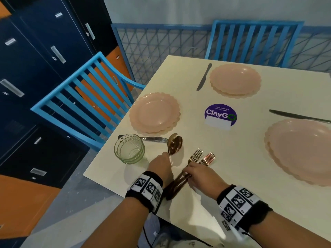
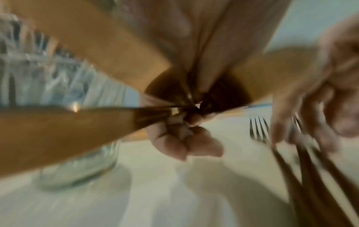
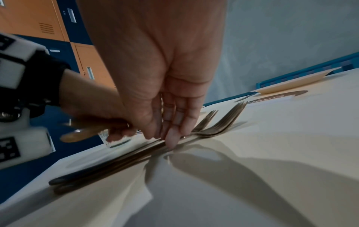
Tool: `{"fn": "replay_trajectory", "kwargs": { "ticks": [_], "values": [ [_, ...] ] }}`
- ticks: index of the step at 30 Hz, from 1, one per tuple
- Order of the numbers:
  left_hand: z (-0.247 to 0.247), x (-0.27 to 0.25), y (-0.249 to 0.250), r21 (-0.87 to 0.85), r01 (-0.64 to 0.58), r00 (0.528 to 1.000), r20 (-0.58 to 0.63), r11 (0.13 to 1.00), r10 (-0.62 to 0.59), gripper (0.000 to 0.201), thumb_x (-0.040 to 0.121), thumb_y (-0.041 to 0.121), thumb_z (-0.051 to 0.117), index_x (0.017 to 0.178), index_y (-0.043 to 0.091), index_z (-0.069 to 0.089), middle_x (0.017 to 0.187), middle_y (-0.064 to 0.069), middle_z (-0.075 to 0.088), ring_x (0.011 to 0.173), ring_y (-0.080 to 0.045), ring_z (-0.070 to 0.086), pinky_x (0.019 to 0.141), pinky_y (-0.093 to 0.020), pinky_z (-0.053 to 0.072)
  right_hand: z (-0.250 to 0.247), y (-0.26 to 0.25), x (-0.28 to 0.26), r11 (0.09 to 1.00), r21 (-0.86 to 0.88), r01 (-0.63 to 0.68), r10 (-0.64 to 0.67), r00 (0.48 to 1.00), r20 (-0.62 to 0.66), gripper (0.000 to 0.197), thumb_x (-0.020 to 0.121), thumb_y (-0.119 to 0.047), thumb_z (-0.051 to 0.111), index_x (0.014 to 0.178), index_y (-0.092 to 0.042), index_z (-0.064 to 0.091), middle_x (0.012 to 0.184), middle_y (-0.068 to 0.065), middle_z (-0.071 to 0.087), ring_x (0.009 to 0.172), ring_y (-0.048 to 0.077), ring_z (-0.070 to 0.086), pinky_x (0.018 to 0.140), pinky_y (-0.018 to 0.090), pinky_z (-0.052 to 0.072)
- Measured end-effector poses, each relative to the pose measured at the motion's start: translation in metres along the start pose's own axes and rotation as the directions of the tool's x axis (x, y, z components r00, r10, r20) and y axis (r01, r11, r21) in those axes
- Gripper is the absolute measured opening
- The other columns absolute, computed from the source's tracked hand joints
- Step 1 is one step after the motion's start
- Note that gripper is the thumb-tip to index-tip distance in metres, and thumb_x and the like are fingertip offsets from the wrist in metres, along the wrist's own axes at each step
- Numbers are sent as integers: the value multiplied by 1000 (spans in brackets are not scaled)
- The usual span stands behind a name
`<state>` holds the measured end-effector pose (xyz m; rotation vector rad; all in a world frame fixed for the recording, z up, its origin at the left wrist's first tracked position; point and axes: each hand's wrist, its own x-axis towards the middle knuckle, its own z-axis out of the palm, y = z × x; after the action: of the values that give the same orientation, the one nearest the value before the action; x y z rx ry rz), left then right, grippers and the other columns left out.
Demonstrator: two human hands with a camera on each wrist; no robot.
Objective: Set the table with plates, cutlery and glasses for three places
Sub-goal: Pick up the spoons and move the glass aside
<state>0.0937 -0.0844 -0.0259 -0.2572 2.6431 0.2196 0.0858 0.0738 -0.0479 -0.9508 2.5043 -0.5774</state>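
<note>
Step in hand: sorting the cutlery heap at the lower centre of the head view, so that spoons and forks can go out to the 3 places.
Left hand (image 1: 160, 164): my fingers are curled and pinching the handles of the copper spoons (image 1: 174, 144); the bowls point up-frame, just beside the glass (image 1: 129, 148). How many spoons I hold, I cannot tell.
Right hand (image 1: 200, 175): my fingers (image 3: 172, 138) are nearly straight, tips pressing the fork bundle (image 1: 196, 158) onto the desk (image 1: 250, 194) near the necks; not closed round it. At least 2 fork heads show.
Task items: 3 pink plates, at left centre (image 1: 155, 113), upper right (image 1: 235, 80) and right edge (image 1: 302, 151) of the head view. Knives lie beside the upper-right plate (image 1: 204, 77) and above the right-edge plate (image 1: 295, 115); a 3rd (image 1: 152, 139) lies behind the glass. Only 1 glass is in view.
Method, my judgement: keep the right fingertips down so the forks do not slide or fan while the left lifts the spoons away; lift upward, clear of the glass rim.
Risk: my left hand is close to the glass; a sideways sweep could tip it.
Handling note: the handles are smooth metal and overlapping, so I should separate 1 at a time.
</note>
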Motion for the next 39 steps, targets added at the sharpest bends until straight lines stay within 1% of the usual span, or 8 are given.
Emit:
{"fn": "replay_trajectory", "kwargs": {
  "ticks": [5,10,14,23,26,28,35,39],
  "values": [
    [-75,-37,-1,-535,-212,959,-274,818,70,23,100,18,32,105,0,45,67,-8,45,54,-28,48,45,-27,38,-16,-13,8,994,107,37,-32,998,-46,32,88,-15,58,121,-16,58,114,3,57,100,17,59,84,25,46],
    [-137,-65,-40,-855,-333,893,-421,398,-157,16,99,18,37,88,20,48,66,2,39,51,-8,38,41,-20,31,-17,-38,46,951,308,35,-15,997,-69,68,79,-27,73,138,-17,40,132,1,46,111,14,55,88,18,40],
    [-149,-60,-96,-915,-285,886,-365,285,-287,24,100,18,36,77,19,43,54,6,40,36,-1,36,34,-13,27,-2,-62,83,836,544,-80,82,996,21,98,69,-27,82,147,-18,23,150,-2,30,133,16,39,103,25,36],
    [-130,-36,-158,-936,-119,929,-223,331,-296,15,99,21,38,86,16,45,63,1,37,43,-3,34,37,-15,30,36,-82,142,656,752,-70,46,998,53,104,60,3,84,137,-25,21,116,-20,48,116,5,45,87,-1,38],
    [-128,-29,-166,-942,-93,931,-198,321,-308,16,99,21,38,86,15,44,63,1,37,41,-3,33,35,-14,29,50,-77,144,607,791,-70,68,997,36,110,53,-7,88,141,-24,23,125,-12,52,124,14,48,108,34,42],
    [-127,-23,-169,-941,-83,932,-190,329,-310,20,99,21,38,80,18,43,62,1,36,40,-4,32,35,-14,28,54,-75,146,604,795,-50,61,998,16,108,51,-13,88,139,-28,26,126,-13,53,125,13,50,107,39,42],
    [-115,-11,-158,-941,-41,949,-142,337,-280,19,100,18,37,82,14,44,63,-2,36,39,-4,32,34,-15,27,59,-77,148,611,791,-35,78,997,-16,90,50,-19,87,122,-40,38,126,-10,54,121,8,50,101,27,43],
    [-113,-9,-151,-935,-45,956,-143,351,-258,15,99,17,38,87,11,44,61,-1,35,37,-4,31,34,-16,26,55,-74,144,634,773,-30,94,995,-38,86,58,-1,85,114,-47,37,109,-27,55,103,-11,52,81,-3,40]
  ]
}}
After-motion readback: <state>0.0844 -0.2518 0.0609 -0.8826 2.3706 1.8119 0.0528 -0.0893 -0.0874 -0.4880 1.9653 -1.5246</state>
